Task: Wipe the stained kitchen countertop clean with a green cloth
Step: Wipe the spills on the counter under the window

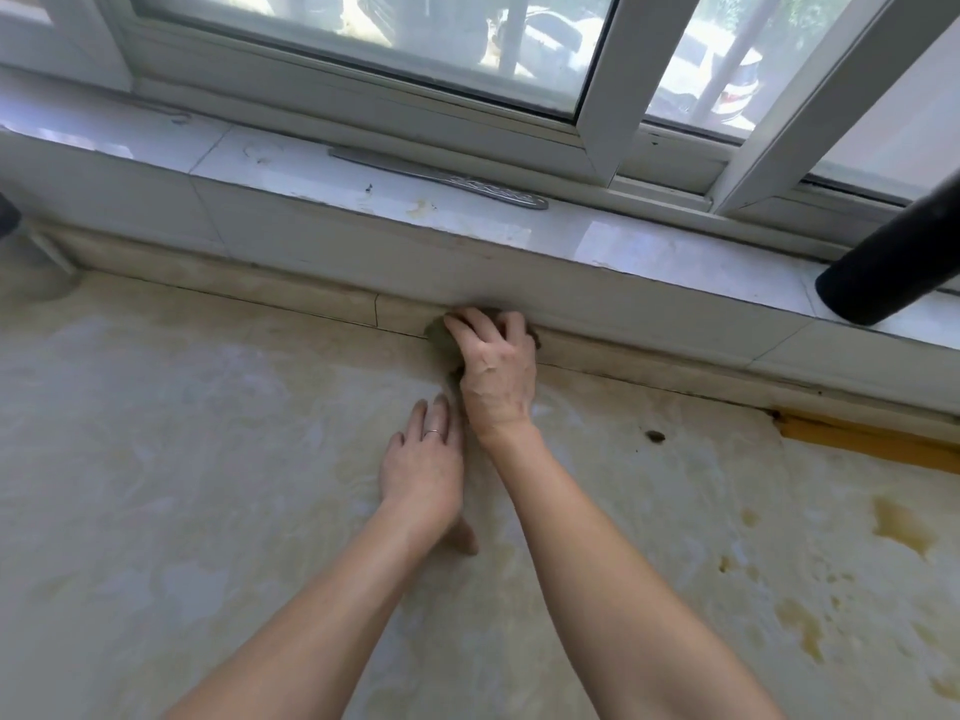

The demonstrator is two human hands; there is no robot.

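Wiping step: right hand [496, 366] curled round green cloth [438, 339] at tabletop [208, 459] seam under window sill [322, 174], left hand [423, 465] flat, fingers straight; next likely brown stains [901, 524] rightward along the sill.

We see two arms with nothing worn over them: the left forearm [322, 589] and the right forearm [597, 553] are bare along all the length that shows, down to the wrists. The left hand [423, 462] carries a thin, plain ring [434, 433], pale and metallic, low on one of its middle fingers; which finger exactly we cannot tell. Its fingers are slim, with faint creases at the knuckles. On the back of the right hand [496, 376] we make out raised tendons and a few veins, with folds of skin at the wrist. The fingernails that show look short and plain, though they are too small for us to be sure.
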